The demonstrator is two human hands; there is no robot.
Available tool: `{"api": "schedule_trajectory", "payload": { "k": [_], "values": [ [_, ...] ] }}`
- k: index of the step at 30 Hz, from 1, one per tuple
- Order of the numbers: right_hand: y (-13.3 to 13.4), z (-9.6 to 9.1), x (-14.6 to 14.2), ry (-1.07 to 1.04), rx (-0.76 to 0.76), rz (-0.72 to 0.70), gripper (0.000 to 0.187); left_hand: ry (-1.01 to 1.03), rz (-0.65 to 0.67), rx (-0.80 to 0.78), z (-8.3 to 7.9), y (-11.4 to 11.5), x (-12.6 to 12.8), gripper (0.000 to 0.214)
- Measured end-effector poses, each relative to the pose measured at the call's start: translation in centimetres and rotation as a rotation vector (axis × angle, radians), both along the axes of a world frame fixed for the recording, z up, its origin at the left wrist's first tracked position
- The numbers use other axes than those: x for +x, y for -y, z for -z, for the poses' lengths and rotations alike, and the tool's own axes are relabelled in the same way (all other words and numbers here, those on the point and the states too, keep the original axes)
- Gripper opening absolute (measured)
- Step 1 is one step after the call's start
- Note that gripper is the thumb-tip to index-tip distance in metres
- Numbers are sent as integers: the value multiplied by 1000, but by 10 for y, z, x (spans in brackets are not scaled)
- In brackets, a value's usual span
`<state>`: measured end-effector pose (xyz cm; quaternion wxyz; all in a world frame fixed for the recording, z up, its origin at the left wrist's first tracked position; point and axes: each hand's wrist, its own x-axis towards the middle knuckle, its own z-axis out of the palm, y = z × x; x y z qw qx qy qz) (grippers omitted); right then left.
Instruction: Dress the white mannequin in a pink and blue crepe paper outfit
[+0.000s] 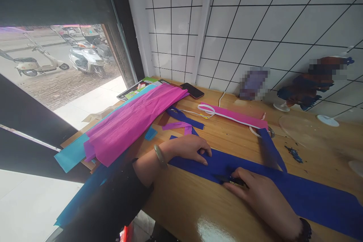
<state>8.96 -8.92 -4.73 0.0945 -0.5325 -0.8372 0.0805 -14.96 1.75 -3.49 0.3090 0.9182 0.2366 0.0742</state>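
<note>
A long dark blue strip of paper or thin cloth (255, 174) lies flat along the table, running off to the right. My left hand (190, 147) rests on its left part, fingers loosely bent and thumb apart, with nothing seen in the grasp. In my right hand (255, 187) is a dark pointed tool (239, 182), gripped between thumb and fingers. Its tip points left, low over the strip near the front edge; whether it touches the strip I cannot tell. The fingers hide much of the tool, so its exact kind is unclear.
Pink sheets (133, 124) and a turquoise sheet (70, 154) lie at the left. Behind are a phone (193, 90), a blue scrap (187, 118), a purple scrap (176, 125), a pink strip (235, 114) and a narrow blue piece (272, 149). A white gridded wall (244, 19) bounds the table.
</note>
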Motion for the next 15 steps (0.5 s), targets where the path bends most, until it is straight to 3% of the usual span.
{"api": "schedule_trajectory", "payload": {
  "k": [15],
  "values": [
    [0, -1, -2, -8, 16, -6, 20, -2, -14, -21, 0, 0, 1, 33]
  ]
}}
